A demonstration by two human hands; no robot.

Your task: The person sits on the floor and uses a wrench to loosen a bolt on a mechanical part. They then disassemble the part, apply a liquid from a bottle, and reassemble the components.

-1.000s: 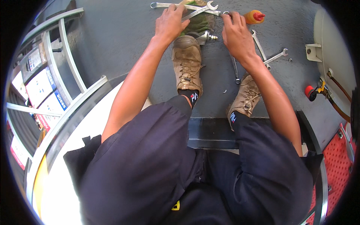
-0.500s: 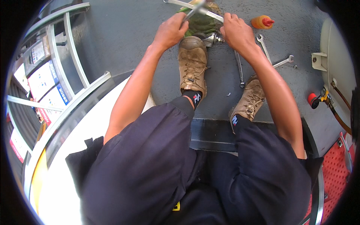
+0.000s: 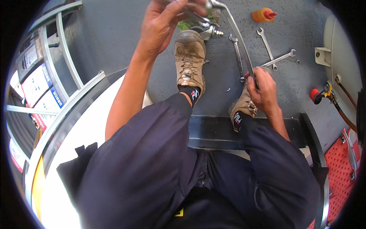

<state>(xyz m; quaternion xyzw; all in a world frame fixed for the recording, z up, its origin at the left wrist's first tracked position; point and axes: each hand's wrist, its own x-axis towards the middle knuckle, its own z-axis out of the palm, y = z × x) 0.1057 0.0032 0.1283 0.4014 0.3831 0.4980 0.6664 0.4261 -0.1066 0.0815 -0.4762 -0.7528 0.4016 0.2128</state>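
Observation:
My right hand [image 3: 263,89] is closed around the near end of a long-armed metal wrench [image 3: 238,34], above my right shoe. The wrench runs up to a joint at the top edge, where its arms look crossed. My left hand [image 3: 164,23] is beside that joint, partly cut off. Motion smears its fingers, so its hold is unclear. Below lies a metal bracket [image 3: 207,33] with a threaded bolt [image 3: 218,33], against the toe of my left shoe [image 3: 190,57]. A green patterned thing [image 3: 185,25] shows behind the shoe, mostly hidden.
Three combination wrenches, one upright [image 3: 237,57] and two crossing [image 3: 267,47] [image 3: 282,58], lie on the grey floor beside a small nut [image 3: 297,61]. An orange squeeze bottle [image 3: 263,15] lies farther off. A pale tank [image 3: 339,49] stands right, a metal frame [image 3: 66,49] left.
My right hand has come nearer to me, swinging the wrench arm round. My left hand has shifted up and left, its fingers now blurred. The view has shifted slightly.

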